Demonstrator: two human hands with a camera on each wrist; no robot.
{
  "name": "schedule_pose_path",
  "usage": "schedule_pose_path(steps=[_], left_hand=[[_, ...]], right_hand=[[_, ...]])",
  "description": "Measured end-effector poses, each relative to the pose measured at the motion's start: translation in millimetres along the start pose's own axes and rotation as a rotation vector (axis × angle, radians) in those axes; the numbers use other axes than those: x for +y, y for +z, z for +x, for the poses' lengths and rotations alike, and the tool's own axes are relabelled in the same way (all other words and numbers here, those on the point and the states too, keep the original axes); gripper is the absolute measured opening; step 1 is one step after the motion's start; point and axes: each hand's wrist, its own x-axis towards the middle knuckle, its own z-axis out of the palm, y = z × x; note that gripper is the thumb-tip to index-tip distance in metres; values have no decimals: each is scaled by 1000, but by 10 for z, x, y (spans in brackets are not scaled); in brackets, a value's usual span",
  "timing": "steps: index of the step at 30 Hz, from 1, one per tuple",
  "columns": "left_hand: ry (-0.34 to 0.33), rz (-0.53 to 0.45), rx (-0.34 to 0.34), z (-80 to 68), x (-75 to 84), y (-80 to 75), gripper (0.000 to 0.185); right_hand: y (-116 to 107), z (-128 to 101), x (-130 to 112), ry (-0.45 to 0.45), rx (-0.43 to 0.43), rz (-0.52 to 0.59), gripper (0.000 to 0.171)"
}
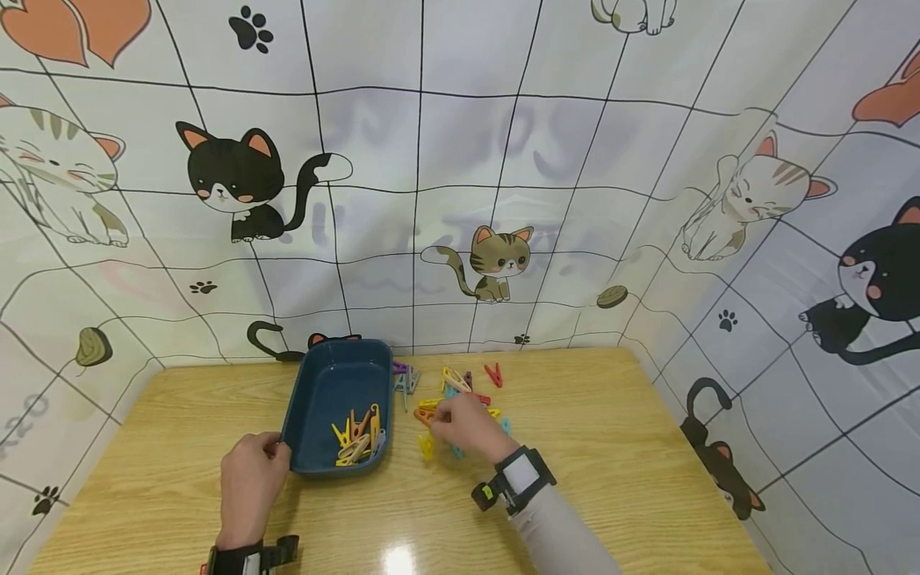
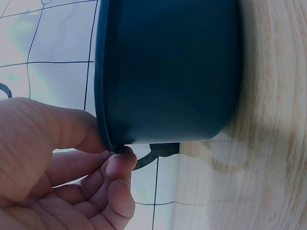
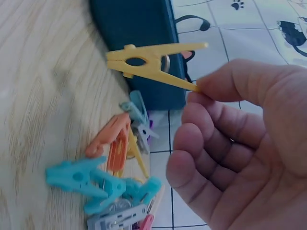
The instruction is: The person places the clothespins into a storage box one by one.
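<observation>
Yellow clothes peg (image 3: 151, 64), pinched by one leg between thumb and forefinger of the right hand (image 3: 244, 143); held just above the table (image 1: 596, 447), beside the near corner of the blue tray (image 1: 327, 391). In the head view the right hand (image 1: 467, 425) lies over the loose pile and hides the held peg.

Loose pegs (image 1: 460, 395), on the table just right of the tray: turquoise peg (image 3: 79, 177), orange peg (image 3: 112, 139), grey peg (image 3: 117, 220), further yellow and purple ones, tangled and touching; a red peg (image 1: 493, 374) lies a little apart at the far edge of the pile.

Blue tray, oblong, deep-walled, standing flat on the table at its left half. The left hand (image 1: 251, 479) grips the near left corner of the rim, thumb on the inside edge, fingers (image 2: 117, 175) curled under the lip on the outside.

Pegs in the tray (image 1: 358, 435): a small heap of yellow, orange and pale ones gathered at the near right corner.

Table: light wood grain. Behind and to both sides hangs a white cloth (image 1: 460, 160) with a black grid, printed cats, paw prints and hearts. Both wrists carry strapped cameras.
</observation>
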Motion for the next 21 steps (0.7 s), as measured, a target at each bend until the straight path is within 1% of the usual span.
schedule_pose_path(steps=[5, 7, 10, 14, 17, 21], left_hand=[[-5, 3, -3, 3, -4, 8, 20], [-10, 1, -9, 11, -13, 16, 20], [-13, -3, -14, 18, -22, 23, 20], [-13, -2, -17, 16, -17, 18, 20], [-18, 0, -21, 17, -8, 13, 21], [-26, 2, -27, 16, -8, 9, 21]], right_hand=[[-6, 7, -48, 20, 54, 98, 17], [-7, 11, -77, 24, 79, 129, 20], [-8, 14, -130, 24, 120, 152, 21], [8, 29, -180, -4, 167, 187, 17], [34, 51, -210, -33, 206, 194, 15], [81, 82, -263, -31, 225, 222, 14]])
